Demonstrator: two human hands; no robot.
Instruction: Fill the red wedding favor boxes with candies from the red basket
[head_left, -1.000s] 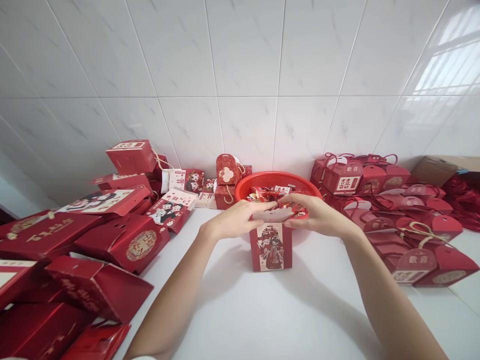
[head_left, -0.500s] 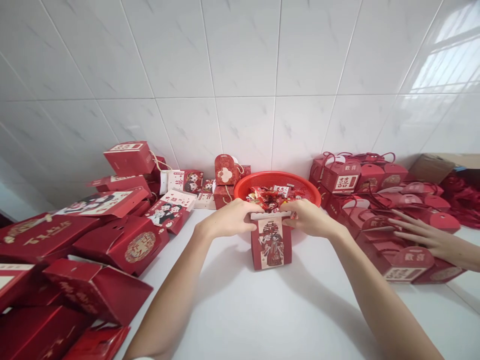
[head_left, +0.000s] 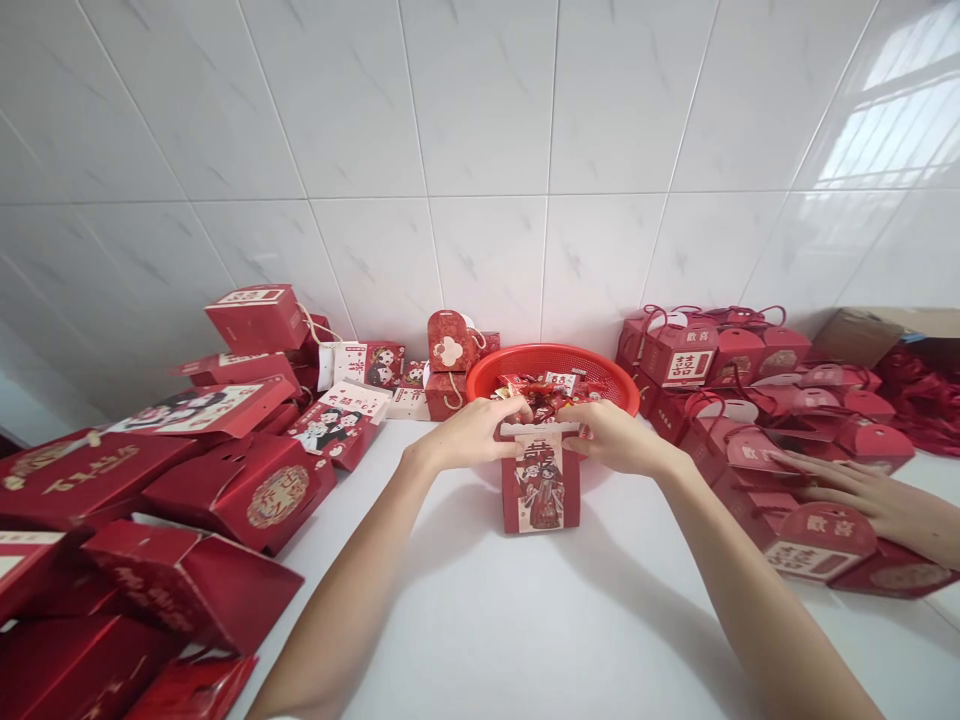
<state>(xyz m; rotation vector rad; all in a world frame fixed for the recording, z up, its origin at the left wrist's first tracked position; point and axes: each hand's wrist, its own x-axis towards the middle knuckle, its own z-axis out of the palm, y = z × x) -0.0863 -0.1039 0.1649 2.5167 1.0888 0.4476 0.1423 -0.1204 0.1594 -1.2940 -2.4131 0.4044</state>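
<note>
On the table [head_left: 540,640], a red box [head_left: 541,490] stands pinched by its top between the left hand [head_left: 469,435] at ten o'clock and right hand [head_left: 619,440] at two; a basket [head_left: 616,378] (wrapped pieces [head_left: 561,381] inside) sits at twelve.

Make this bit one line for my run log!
Left hand: gripping box top; right hand: same; box: upright; red basket: behind it, holds wrapped pieces; other person's hand: at right-side boxes

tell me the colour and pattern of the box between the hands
Red box, with a pale front panel of printed figures; the head view shows it.
</note>
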